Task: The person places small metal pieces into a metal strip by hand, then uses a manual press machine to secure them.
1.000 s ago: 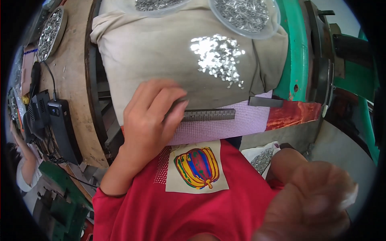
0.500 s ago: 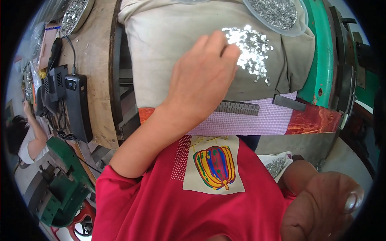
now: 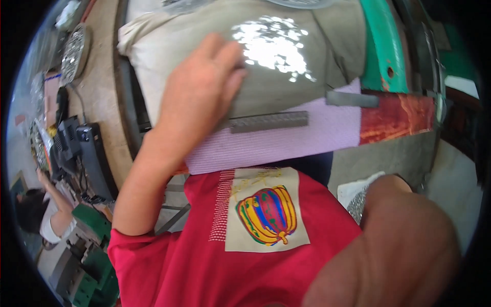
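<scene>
My left hand (image 3: 202, 84) hovers over or rests on a beige cloth (image 3: 153, 59), at the left edge of a pile of small shiny metal pieces (image 3: 273, 46). Its fingers are bent and closed, tips pointing down; whatever they hold is hidden. A grey metal strip with a notched face (image 3: 269, 122) lies on a lilac textured mat (image 3: 286, 140) beside my left wrist. Another plain grey bar (image 3: 352, 99) lies farther right. My right hand (image 3: 394, 250) is low at the right, close up and smeared, its fingers not readable.
A clear tub (image 3: 302, 4) shows at the top edge. Left, a wooden bench (image 3: 105, 97) carries a dish of metal bits (image 3: 75, 53) and a black power bank (image 3: 97, 158). Green machinery (image 3: 386, 46) stands right. Another person (image 3: 53, 220) sits far left.
The view has shifted, so the cloth and pile sit farther left and higher. My left hand has drawn slightly back from the pile. My right hand has moved and is now blurred.
</scene>
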Action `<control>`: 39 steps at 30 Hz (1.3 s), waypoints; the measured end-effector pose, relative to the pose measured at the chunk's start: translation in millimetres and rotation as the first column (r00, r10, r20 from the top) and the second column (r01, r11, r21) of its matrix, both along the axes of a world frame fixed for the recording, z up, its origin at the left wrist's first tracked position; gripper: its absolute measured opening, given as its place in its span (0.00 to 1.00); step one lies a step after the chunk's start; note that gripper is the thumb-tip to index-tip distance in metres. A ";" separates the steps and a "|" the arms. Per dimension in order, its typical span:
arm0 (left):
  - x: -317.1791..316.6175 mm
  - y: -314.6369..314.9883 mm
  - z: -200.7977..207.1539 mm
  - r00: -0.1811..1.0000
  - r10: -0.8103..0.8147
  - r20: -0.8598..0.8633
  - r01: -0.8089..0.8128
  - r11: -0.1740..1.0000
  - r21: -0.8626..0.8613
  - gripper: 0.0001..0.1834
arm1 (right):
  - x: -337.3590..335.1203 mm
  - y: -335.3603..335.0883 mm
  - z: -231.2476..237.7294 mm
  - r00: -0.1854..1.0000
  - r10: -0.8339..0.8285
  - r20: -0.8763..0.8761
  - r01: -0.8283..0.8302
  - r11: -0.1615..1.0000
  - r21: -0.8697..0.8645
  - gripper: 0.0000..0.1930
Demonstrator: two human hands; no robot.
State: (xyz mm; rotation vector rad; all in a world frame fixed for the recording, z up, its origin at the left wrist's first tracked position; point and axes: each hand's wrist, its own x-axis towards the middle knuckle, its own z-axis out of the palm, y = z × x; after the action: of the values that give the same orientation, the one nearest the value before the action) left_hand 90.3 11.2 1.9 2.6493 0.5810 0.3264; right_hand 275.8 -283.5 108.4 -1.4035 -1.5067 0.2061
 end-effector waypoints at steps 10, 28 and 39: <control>0.0 15.6 -7.4 0.993 -0.019 0.114 0.048 0.964 -0.263 0.06 | -86.9 124.7 31.1 0.998 -0.065 0.005 0.061 0.913 -0.403 0.06; -15.3 22.7 -11.6 0.982 -0.083 0.167 0.128 0.952 -0.280 0.08 | -56.4 119.8 -78.6 0.892 -0.223 0.393 0.382 0.836 -0.394 0.27; -20.0 27.3 -8.2 0.988 -0.066 0.139 0.114 0.923 -0.369 0.10 | -94.2 178.6 -105.0 0.908 -0.068 0.414 0.328 0.729 -0.600 0.42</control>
State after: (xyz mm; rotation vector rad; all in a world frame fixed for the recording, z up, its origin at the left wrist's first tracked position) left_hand 70.3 38.4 -6.2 2.2588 0.4298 0.3147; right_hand 181.6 -105.0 3.3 -2.2783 -1.6391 0.3851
